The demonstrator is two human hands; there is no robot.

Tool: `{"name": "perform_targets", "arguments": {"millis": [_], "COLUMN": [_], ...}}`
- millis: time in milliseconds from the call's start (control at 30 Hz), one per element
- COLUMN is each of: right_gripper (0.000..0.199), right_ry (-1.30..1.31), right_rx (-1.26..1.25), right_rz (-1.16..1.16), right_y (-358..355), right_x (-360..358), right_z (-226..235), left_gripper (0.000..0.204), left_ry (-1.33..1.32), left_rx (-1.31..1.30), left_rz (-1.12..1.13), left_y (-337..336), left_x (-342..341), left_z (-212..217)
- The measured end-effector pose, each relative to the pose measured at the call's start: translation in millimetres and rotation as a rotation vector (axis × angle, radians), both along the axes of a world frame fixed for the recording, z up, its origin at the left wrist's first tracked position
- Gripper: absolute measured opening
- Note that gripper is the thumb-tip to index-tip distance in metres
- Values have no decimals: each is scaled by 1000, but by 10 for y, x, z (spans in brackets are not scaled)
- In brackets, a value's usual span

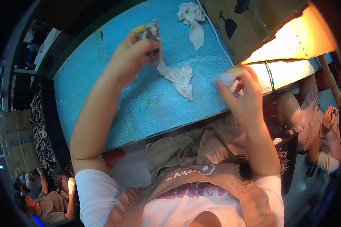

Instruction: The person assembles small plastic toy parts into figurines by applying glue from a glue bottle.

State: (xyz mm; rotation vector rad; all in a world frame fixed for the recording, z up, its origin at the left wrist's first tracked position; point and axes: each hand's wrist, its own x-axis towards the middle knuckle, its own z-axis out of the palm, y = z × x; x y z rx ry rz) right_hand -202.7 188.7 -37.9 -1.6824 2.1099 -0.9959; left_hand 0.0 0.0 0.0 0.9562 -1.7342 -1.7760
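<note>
My left hand (134,51) is raised over the far middle of the blue table mat (140,109). Its fingers close round a small grey and white piece (152,33), knobbly in outline; its exact kind is blurred. A crumpled white cloth (182,80) lies on the mat, just right of that hand. Farther right, my right hand (244,89) pinches a soft white wad (225,78) above the mat's near edge. Yellow covers show on a fingertip of each hand. Part of each held thing is hidden by fingers.
Another rumpled white cloth (191,17) lies at the far edge, beside a white cable (218,36). At the right, a cardboard sheet (250,26) shades a brightly lit area. A black bin of small dark pieces (41,132) stands left; co-workers sit at both sides.
</note>
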Motion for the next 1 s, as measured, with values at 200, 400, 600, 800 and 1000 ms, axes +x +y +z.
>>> {"name": "perform_targets", "arguments": {"millis": [200, 400, 600, 800, 1000], "right_gripper": [45, 56, 51, 59, 43], "right_ry": [-851, -812, -739, -1161, -447], "right_rx": [-112, -237, -310, -278, -565], "right_rz": [131, 53, -9, -31, 130], "right_y": [319, 528, 519, 554, 687], "right_x": [28, 222, 285, 332, 356], "right_z": [125, 182, 229, 268, 204], "left_gripper": [47, 41, 37, 36, 30], "left_ry": [292, 404, 355, 408, 399], "left_rx": [598, 746, 644, 711, 127], "left_rz": [-89, -138, -195, -144, -32], "left_y": [909, 1001, 1038, 1073, 1222], "left_x": [-171, -121, -97, -99, -140], "left_z": [-130, -116, -165, -170, -317]}}
